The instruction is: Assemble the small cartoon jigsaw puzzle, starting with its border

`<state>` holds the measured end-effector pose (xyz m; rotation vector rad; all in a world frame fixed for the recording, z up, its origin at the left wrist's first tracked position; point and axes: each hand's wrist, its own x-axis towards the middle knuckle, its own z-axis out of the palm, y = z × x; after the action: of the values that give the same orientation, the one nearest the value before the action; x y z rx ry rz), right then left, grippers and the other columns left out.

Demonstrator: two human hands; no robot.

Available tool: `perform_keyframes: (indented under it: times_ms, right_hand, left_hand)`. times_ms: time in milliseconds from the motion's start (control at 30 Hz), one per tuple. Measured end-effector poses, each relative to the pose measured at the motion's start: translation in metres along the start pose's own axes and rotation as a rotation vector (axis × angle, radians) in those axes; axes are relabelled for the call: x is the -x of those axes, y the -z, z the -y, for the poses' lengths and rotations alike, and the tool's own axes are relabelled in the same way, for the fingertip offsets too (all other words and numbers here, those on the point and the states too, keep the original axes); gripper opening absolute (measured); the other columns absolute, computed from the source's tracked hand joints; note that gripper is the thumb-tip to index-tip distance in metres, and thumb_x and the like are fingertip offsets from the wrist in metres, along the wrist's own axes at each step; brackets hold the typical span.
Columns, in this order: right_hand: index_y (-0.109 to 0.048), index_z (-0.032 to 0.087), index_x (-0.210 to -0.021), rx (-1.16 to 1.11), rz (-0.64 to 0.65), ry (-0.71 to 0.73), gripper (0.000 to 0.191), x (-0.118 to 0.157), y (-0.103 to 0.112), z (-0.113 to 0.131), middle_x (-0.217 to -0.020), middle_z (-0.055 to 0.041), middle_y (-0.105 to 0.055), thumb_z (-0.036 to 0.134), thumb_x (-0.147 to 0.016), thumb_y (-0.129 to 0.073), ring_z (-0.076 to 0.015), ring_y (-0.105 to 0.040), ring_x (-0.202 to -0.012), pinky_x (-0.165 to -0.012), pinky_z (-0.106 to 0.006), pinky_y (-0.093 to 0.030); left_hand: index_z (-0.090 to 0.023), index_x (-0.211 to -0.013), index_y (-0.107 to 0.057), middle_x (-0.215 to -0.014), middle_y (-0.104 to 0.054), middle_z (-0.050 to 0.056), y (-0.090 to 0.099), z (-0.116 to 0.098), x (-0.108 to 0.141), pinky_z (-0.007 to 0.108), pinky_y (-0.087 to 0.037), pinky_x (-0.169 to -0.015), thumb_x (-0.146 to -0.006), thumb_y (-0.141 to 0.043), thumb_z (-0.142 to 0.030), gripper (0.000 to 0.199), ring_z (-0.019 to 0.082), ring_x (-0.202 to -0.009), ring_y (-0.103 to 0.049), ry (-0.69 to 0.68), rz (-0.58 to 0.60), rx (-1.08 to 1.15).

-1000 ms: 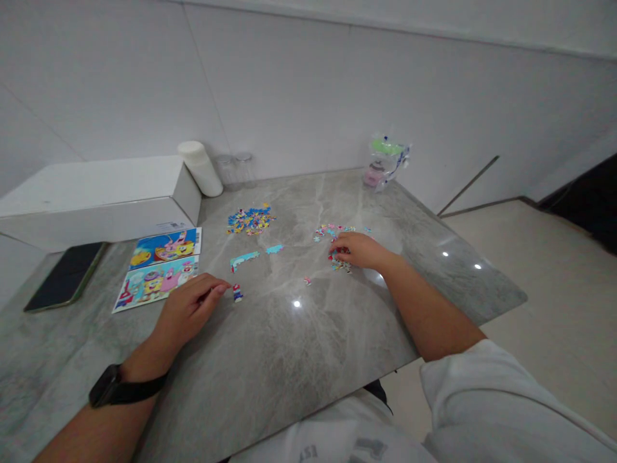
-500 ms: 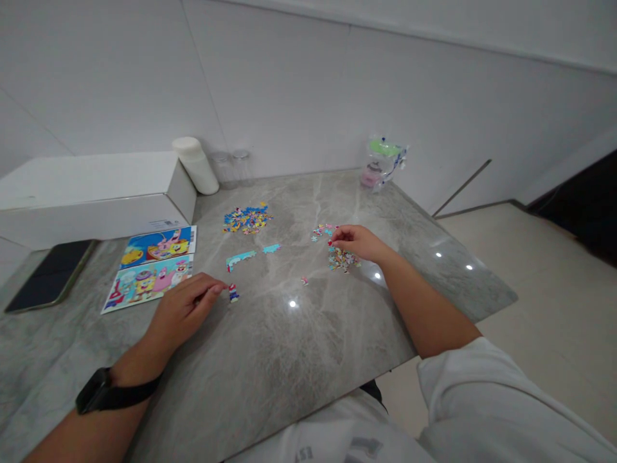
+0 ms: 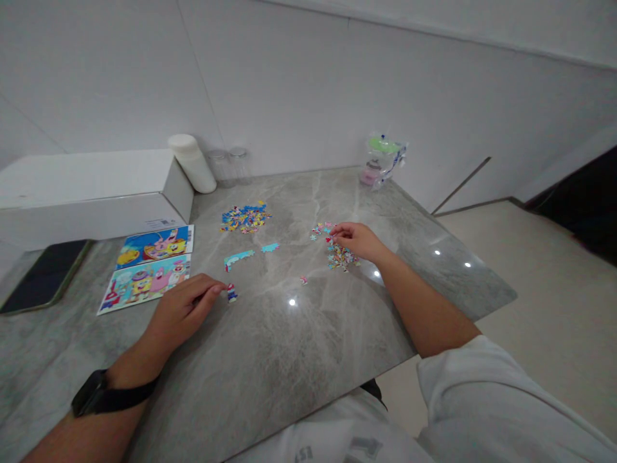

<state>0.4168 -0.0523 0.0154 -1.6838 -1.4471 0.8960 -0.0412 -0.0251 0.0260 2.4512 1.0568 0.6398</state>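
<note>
My left hand rests on the table, its index fingertip touching a small joined group of red, white and blue puzzle pieces. Its thumb stands a little apart from the index finger. At the right, my right hand has its fingertips pinched together at a red puzzle piece, above a pile of mixed puzzle pieces. Several pink and light-blue pieces lie just beyond those fingertips. Between the hands are a joined light-blue edge strip, a shorter blue strip and a loose pinkish piece.
A blue and yellow heap of pieces lies farther back. Left of it are two cartoon picture sheets, a phone, a white box, a white bottle and two clear glasses. A plastic bag stands near the wall.
My right fingertips have shifted slightly up and away over the pile by the red piece. My left hand stays at the joined pieces. The view has moved slightly.
</note>
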Motion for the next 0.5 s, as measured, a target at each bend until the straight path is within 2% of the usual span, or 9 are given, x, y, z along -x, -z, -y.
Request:
perform_keyframes:
  times_ms: [200,500]
  right_hand:
    - [-0.079,0.02,-0.099,0.137,-0.057,0.047,0.02,0.001,-0.005,-0.003,-0.081,-0.0005,-0.078,0.02,-0.081,-0.07,-0.0145,-0.071,-0.073,-0.071,-0.025,-0.054]
    - [-0.081,0.021,-0.097,0.327,-0.09,0.093,0.018,0.003,-0.012,0.0,-0.082,-0.0009,-0.079,0.017,-0.084,-0.07,-0.0143,-0.07,-0.072,-0.072,-0.025,-0.052]
  left_hand:
    - [-0.023,-0.098,-0.079,-0.09,-0.078,0.005,0.001,-0.003,0.0,0.033,-0.053,-0.077,-0.105,-0.047,-0.054,0.045,0.022,-0.081,-0.071,-0.004,0.004,0.009]
    - [-0.023,-0.109,-0.077,-0.096,-0.077,0.003,-0.004,0.007,0.003,0.031,-0.05,-0.077,-0.106,-0.05,-0.048,0.037,0.019,-0.081,-0.068,0.011,-0.006,-0.014]
